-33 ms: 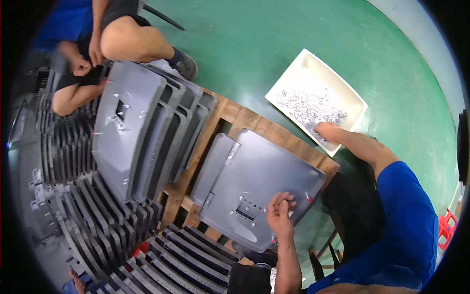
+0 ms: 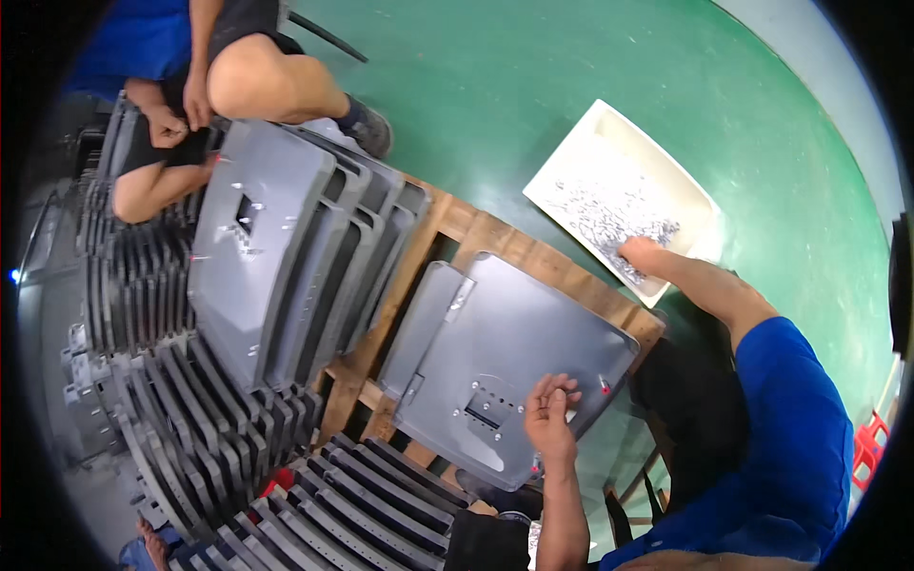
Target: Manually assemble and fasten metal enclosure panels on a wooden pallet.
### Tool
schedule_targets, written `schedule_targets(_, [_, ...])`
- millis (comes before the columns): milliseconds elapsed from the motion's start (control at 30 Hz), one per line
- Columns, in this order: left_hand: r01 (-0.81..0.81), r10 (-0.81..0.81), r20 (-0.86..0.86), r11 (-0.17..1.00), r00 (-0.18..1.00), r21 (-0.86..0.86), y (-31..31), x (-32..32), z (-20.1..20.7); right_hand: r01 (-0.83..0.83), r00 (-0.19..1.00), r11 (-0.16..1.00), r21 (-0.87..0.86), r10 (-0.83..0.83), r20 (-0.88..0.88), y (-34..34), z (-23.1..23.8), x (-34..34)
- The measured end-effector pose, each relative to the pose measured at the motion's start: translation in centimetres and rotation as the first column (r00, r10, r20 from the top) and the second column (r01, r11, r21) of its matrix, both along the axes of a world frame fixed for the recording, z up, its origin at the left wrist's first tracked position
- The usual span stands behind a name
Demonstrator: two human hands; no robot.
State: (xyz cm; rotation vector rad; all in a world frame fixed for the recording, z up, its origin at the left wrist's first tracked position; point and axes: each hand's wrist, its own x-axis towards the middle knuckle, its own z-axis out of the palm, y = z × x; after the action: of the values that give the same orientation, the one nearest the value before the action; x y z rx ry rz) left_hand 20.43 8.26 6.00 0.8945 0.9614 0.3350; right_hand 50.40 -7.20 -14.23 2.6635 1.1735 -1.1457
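My right hand (image 2: 643, 255) reaches down into a cream plastic tray (image 2: 703, 211). Its bent fingers press together among a heap of small silvery metal parts (image 2: 605, 214); the fingertips are hidden there. My left hand (image 2: 550, 419) hovers over the near right part of a grey metal panel (image 2: 533, 333), its fingers curled inward. Whatever lies in that curl, if anything, is too small to name. The panel has a narrow hinged flap (image 2: 419, 328) on its left, a rectangular cutout (image 2: 486, 410) with several studs around it, and a red-tipped stud (image 2: 606, 387) near its right corner.
Beneath the panel is a wooden pallet (image 2: 562, 266). Stacked grey panels (image 2: 262, 238) stand to its left. Rows of curved grey metal parts (image 2: 371, 495) fill the lower left. Another person's hands (image 2: 171, 126) are at the upper left. A red stool (image 2: 868, 447) stands at the far right.
The whole scene sits slightly further right in the picture. The other person's hands have shifted a little. Both of my hands keep nearly the same pose and place.
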Motion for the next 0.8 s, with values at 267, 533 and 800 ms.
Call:
schedule_targets(267, [-0.004, 0.017, 0.084, 0.989, 0.996, -0.151, -0.6, 2.0, 2.0, -0.032, 0.97, 0.998, -0.047, 0.042, 0.24, 1.5, 3.3, 3.5])
schedule_targets(533, [0.0, 0.108, 0.232, 0.906, 0.967, -0.423, -1.9, 3.8, 3.0, 0.294, 0.951, 0.908, 0.299, -0.247, -0.184, 3.3, 16.8, 3.3])
schedule_targets(800, [0.064, 0.359, 0.347, 0.61, 0.867, -0.79, -3.4, 6.4, 9.5, 0.118, 0.969, 0.803, 0.585, 0.036, -0.245, 7.0, 41.0, -11.5])
